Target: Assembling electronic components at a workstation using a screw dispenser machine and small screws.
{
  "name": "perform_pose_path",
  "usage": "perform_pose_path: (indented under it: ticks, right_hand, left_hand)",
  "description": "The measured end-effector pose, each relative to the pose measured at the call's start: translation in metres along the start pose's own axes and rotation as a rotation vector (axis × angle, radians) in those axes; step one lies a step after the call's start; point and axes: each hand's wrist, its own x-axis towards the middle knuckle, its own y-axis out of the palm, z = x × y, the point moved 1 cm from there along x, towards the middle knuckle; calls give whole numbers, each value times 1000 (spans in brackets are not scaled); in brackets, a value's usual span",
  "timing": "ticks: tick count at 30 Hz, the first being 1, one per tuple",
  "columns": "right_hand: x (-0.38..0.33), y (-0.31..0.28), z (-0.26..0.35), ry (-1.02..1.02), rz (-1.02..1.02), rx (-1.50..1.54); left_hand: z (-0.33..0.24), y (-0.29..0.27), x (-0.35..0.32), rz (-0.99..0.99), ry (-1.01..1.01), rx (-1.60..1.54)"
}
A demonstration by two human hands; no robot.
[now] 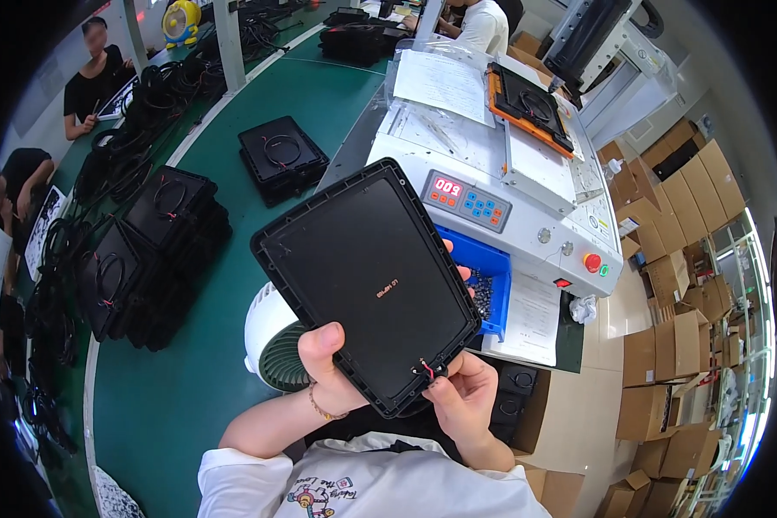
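Note:
A flat black plastic cover [363, 276] with a raised rim and screw holes is held up, tilted, in front of me. My left hand [330, 371] grips it, thumb on the near-left edge and fingertips showing past the right edge. At the cover's lower right corner, short red and black wires [426, 371] come through. Beside them, my right hand [468, 399] pinches with thumb and index finger at a dark wire end. The exact piece between those fingers is partly hidden.
A white machine with a control panel [466, 200] stands right, another cover in its orange fixture [527, 108]. A blue bin [497, 318] holds small screws. Stacked covers [151, 250], a smaller stack [282, 155] and a white fan [272, 332] stand left. Cartons [673, 345] line the right; people sit across.

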Motion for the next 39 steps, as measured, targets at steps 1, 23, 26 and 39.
perform_pose_path:
  ticks: [1,23,26,39]
  right_hand:
    - [1,0,0,-2,-9,-8]
    - [8,-12,-14,56,14,235]
    - [10,-10,-12,13,58,174]
    - [6,-15,-3,49,24,158]
  left_hand:
    - [-1,0,0,2,-17,13]
    - [12,-3,-3,34,-12,-30]
    - [16,-3,0,-14,15,-153]
    - [25,3,2,10,2,-130]
